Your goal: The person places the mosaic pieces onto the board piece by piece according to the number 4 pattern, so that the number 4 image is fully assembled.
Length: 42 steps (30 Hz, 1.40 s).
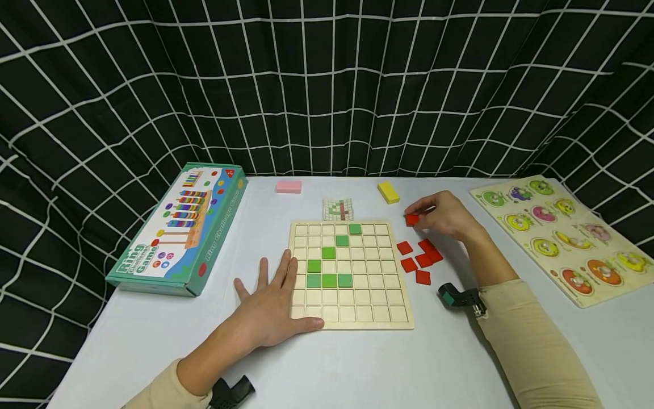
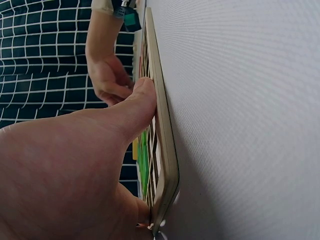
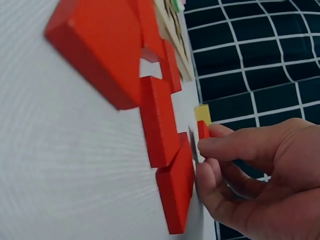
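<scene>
Fingers [image 3: 240, 144] of the right hand [image 1: 443, 217] pinch a flat red square tile [image 1: 411, 220] off the far right corner of a pale wooden grid board [image 1: 364, 297]

The right hand's fingertips grasp the red tile by its edges, apart from the board. The left hand [image 1: 268, 315] lies with its fingers straight and spread, gripping nothing: its thumb rests on the board's near left corner, and the fingertips nearest the board reach its left edge.

On the board, seven flat square tiles in two shades of green [image 1: 329, 280] fill cells: a diagonal runs from the far row down toward the left, ending above a row of three. Just right of the board, more loose red square tiles [image 1: 423, 261] lie scattered, some touching, some apart.

Beyond the board's far edge, close to it, sits a small printed grid card [image 1: 338, 209] with green and red squares. Farther past the far left corner is a pink rectangular block [image 1: 288, 187]; past the far right corner, near the right hand, a yellow rectangular block [image 1: 388, 192].

Left of the board and well apart lies a green and white cardboard box [image 1: 179, 227] marked "Ring Challenge Game". Well to the board's right is a cream panel with colourful fruit pictures [image 1: 549, 213]. A white tabletop [image 1: 409, 363] spreads under the board, and a black cloth with white grid lines [image 1: 322, 85] hangs behind it.
</scene>
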Each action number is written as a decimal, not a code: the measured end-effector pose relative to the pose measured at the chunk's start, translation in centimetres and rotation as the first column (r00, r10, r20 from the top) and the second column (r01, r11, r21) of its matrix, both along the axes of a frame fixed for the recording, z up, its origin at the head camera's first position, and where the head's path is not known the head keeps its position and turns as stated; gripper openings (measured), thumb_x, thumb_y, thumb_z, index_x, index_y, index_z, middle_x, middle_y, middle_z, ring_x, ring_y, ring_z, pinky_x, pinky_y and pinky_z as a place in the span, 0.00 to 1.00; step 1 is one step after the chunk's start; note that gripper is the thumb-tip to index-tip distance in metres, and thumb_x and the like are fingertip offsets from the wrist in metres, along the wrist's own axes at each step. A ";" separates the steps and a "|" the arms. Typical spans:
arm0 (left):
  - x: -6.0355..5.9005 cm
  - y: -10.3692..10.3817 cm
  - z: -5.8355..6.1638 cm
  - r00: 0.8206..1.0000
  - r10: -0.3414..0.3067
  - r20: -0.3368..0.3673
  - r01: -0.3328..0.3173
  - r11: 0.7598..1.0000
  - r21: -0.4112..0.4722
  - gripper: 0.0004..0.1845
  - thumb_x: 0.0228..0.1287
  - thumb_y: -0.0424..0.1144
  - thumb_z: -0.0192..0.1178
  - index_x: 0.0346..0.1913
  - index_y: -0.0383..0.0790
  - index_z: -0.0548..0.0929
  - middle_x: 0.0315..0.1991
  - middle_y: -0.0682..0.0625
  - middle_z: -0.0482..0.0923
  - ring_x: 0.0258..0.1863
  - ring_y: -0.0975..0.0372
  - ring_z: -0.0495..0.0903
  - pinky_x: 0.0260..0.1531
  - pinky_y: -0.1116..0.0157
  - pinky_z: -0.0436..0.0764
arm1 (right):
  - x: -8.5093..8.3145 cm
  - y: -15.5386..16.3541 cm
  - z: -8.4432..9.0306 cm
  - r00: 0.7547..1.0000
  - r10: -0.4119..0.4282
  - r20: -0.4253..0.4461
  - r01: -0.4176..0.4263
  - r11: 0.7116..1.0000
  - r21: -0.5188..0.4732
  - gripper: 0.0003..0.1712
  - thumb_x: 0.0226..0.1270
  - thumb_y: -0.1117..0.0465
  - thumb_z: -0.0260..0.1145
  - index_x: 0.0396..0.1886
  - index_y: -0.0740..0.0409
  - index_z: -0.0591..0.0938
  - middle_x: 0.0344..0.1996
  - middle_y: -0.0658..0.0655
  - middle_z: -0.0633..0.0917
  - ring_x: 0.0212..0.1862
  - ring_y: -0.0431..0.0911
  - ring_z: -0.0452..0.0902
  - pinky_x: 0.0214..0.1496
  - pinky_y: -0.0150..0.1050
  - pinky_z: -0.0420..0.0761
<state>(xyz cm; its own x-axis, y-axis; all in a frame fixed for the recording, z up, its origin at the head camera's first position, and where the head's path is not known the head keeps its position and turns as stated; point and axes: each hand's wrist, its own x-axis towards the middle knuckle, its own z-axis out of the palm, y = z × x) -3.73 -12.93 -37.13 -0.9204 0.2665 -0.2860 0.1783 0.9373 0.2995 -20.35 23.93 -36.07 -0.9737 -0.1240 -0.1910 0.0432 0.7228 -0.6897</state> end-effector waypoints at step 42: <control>-0.1 -0.1 -0.1 1.000 -0.002 0.000 0.002 1.000 0.016 0.68 0.55 0.77 0.64 0.85 0.38 0.45 0.87 0.45 0.35 0.82 0.32 0.39 0.58 0.14 0.42 | 1.7 -4.7 2.0 0.996 0.069 0.058 -0.068 0.998 -0.016 0.18 0.58 0.69 0.76 0.50 0.61 0.90 0.41 0.61 0.84 0.46 0.53 0.74 0.43 0.39 0.78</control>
